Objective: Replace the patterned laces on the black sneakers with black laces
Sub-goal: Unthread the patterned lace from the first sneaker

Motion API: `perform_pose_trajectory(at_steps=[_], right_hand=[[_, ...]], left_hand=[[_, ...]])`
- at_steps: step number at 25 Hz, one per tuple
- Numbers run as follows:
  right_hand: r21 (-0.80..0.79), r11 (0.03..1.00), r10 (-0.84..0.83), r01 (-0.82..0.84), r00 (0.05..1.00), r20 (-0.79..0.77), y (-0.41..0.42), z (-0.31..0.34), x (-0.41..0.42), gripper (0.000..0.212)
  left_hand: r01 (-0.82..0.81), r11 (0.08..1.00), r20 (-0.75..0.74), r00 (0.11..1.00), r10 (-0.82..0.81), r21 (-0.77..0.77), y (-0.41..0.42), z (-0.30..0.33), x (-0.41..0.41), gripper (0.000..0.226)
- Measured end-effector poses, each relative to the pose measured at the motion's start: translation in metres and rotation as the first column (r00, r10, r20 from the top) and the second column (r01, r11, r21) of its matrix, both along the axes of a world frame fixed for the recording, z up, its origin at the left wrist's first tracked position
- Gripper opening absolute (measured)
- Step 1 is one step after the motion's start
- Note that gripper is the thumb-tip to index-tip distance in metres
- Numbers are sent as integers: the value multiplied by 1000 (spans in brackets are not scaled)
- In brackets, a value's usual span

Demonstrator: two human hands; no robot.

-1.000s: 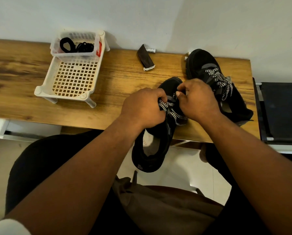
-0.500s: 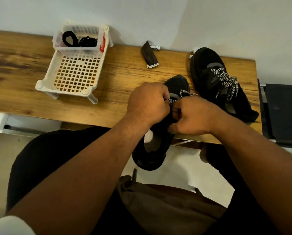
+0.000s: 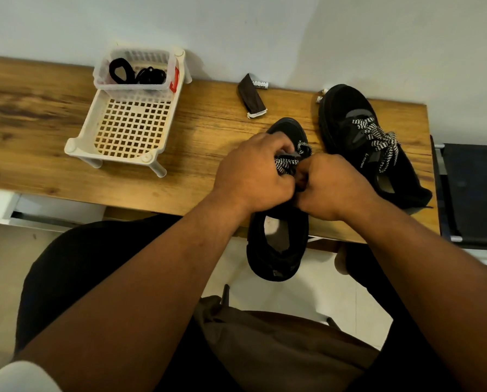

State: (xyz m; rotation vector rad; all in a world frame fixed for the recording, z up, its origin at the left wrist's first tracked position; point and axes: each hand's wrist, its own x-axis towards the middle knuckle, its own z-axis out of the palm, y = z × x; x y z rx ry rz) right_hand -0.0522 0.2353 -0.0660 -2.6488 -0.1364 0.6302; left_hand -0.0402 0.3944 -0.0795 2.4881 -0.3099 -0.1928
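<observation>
— Patterned laces (image 3: 286, 163), black-and-white zigzag weave: where do they sit?
— One is on the near black sneaker (image 3: 277, 244), bunched at the tongue between both hands. That sneaker lies toe-away on the wooden bench (image 3: 208, 131), its heel overhanging the front edge.
— Left hand (image 3: 253, 174)?
— Fingers curled over the top of the bunched lace, gripping it; knuckles up.
— Right hand (image 3: 335, 185)?
— Fingers curled tight and pressed up against the left hand at the lace; its fingertips are hidden, so exactly what they pinch cannot be told, though they close at the lace.
— Second sneaker (image 3: 378, 154)?
— Standing on the bench just right of the first, toe toward the wall, its own patterned lace (image 3: 378, 140) fully threaded and loosely tied.
— Black laces (image 3: 136, 73)?
— Two coiled bundles in a small clear basket (image 3: 132, 87), which rests in the far end of a white slotted tray (image 3: 129, 128), well left of the sneakers.
— Other entries?
— Dark folded pouch (image 3: 250, 97) near the wall between tray and sneakers; a small white tube (image 3: 260, 85) touching its far end; a black seat (image 3: 474, 190) right of the bench.
</observation>
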Motion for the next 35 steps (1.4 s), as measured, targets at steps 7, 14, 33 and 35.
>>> perform_pose_trajectory(at_steps=[7, 14, 33, 35], right_hand=[[61, 992, -107, 111, 992, -60, -10, 1, 7, 10], [166, 945, -244, 282, 946, -214, -12, -4, 9, 12], [186, 947, -226, 262, 955, -194, -15, -3, 8, 13], [188, 951, -213, 246, 960, -181, -16, -4, 8, 11]], left_hand=[[-22, 957, 184, 982, -33, 288, -13, -9, -5, 14], [-379, 899, -147, 924, 354, -219, 5, -11, 9, 18], [-23, 980, 40, 999, 15, 197, -10, -8, -1, 42], [5, 947, 47, 999, -21, 322, -18, -15, -7, 29]])
